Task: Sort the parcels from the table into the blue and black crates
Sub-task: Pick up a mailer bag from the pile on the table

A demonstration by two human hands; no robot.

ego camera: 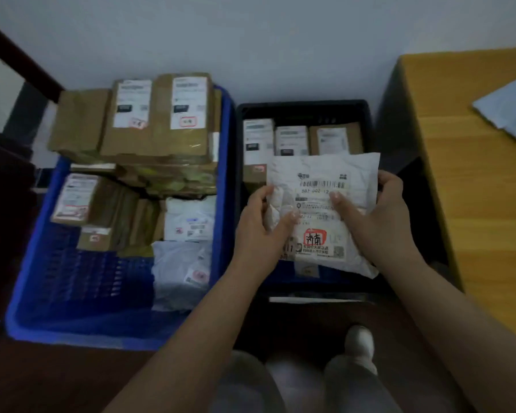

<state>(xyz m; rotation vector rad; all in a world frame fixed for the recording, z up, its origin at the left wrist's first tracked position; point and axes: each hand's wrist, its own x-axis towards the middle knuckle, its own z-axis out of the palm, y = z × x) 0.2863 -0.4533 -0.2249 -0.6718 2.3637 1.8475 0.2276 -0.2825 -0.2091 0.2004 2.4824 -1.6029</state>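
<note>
Blue crate (221, 180) on the left, stacked high at the back, free floor only at its front. Left hand (259, 225) and right hand (379, 210) pinching the white parcel (325, 204) by both edges, label upward, probably for reading. Held above black crate (304, 107), open room in front. Table (474, 189) far right.

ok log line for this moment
held: white plastic mailer bag | left hand grips | right hand grips | over: black plastic crate | blue plastic crate: stacked
</note>
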